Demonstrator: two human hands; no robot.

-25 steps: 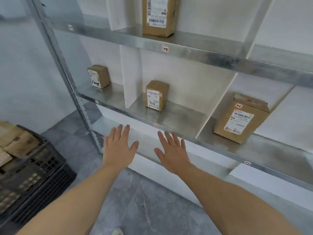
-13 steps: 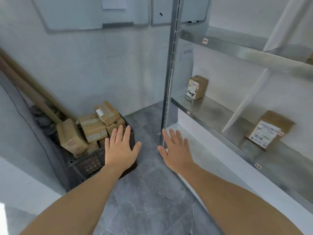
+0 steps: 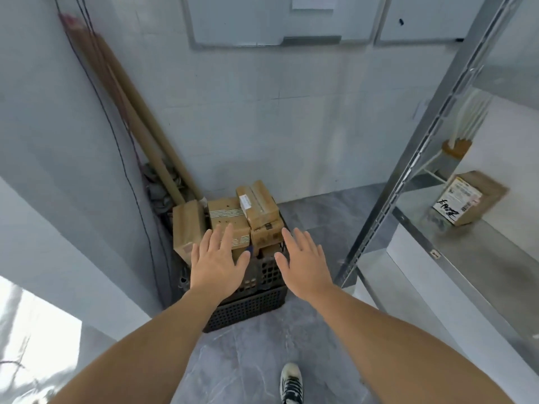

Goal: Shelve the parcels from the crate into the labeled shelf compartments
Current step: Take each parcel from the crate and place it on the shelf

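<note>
- Grey floor (image 3: pixel 262 360) and a white wall (image 3: pixel 262 126) meet in a narrow corner; a whiteboard (image 3: pixel 280 21) hangs high on the wall, and long brown tubes (image 3: pixel 137 121) lean into the corner, probably only stored there out of the way.
- A black crate (image 3: pixel 248 310) of plastic lattice stands on the floor just beside the tubes; it is near the shelf, which I judge keeps the carrying short.
- The parcels are in the crate, heaped above its rim; the top parcel (image 3: pixel 258 204) with a white label lies across the others; a striped parcel (image 3: pixel 227 217) is beside it, and a tall parcel (image 3: pixel 186 225) stands at the left side.
- The left hand (image 3: pixel 214 260) is wide, with fingers straight and spread, and holds nothing; its fingertips overlap the striped parcel in the view, but I cannot tell if they touch it.
- The right hand (image 3: pixel 304 262) is wide in the same way and also empty; it hovers over the right part of the crate; both palms face down with a gap between them, I think to take one parcel from two sides.
- The metal shelf (image 3: pixel 408 170) stands at the right; one shelved parcel (image 3: pixel 466 198) stands on its board with the label to the front, so it can be read; a small tag (image 3: pixel 435 253) sits on the front edge of the board.
- The step in hand seems to be the reach for the next parcel; several are not yet shelved.
</note>
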